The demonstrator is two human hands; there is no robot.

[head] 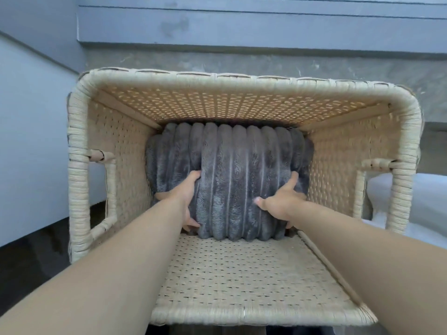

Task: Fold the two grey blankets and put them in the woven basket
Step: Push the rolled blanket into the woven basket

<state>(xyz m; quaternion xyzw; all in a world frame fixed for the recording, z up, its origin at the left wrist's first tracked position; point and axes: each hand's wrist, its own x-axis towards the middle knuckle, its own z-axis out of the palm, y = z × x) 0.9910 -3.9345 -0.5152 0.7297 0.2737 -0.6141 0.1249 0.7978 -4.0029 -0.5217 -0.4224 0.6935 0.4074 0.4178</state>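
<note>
Gripping the folded grey blanket point(229, 170) by its two sides, the left hand point(187, 199) and right hand point(281, 201) hold it deep inside the woven basket point(77, 180). The step probably goes best if both hands press the bundle down evenly, keep the fold closed, and let go only once it sits flat

No writing, label, brand mark or number can be read: none on the woven basket point(242, 79), none on the grey blanket point(229, 160) gripped between the left hand point(187, 199) and right hand point(280, 201), none on the wall point(242, 32) beyond them.
</note>
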